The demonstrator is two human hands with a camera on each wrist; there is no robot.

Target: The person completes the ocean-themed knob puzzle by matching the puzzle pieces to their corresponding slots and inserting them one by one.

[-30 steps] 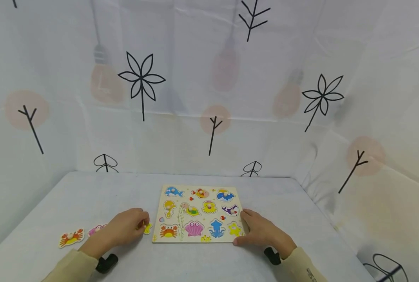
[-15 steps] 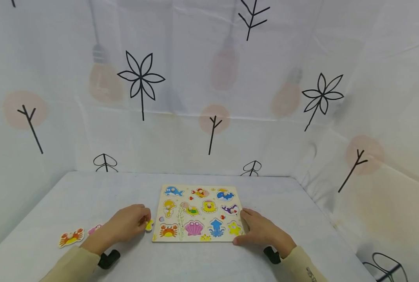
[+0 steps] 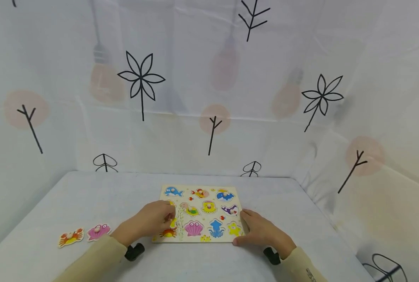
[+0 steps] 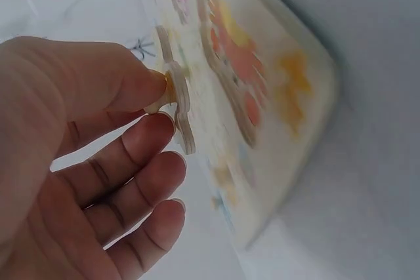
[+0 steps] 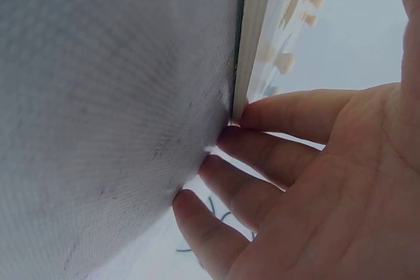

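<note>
At the bottom of the head view, the two sleeves [image 3: 93, 258] are cut off by the frame edge, each with a black wrist device [image 3: 134, 252] near its cuff. Just beyond, at lower left, the crab piece [image 3: 71, 237] and the pink piece [image 3: 98, 232] lie printed side up on the cloth, so their knobs seem easy to pinch. Near the lower centre, the left hand [image 3: 152, 219] pinches a yellow piece [image 3: 173, 223] between thumb and forefinger; the left wrist view shows the grip on its knob [image 4: 169, 96], presumably to leave the wooden edges free, with the piece tipped just above the board [image 3: 204, 219]. Right of centre, the right hand [image 3: 260, 231], fingers loosely extended, rests along the board's right side, thumb at the near corner, probably to stop it sliding. The left hand hides most of the yellow piece, so its outline cannot be told, and covers parts of the crab recess and the seahorse; in the left wrist view the board is blurred. In the right wrist view the thumb is cut off at upper right. Farthest back hangs the patterned backdrop [image 3: 181, 149].
</note>
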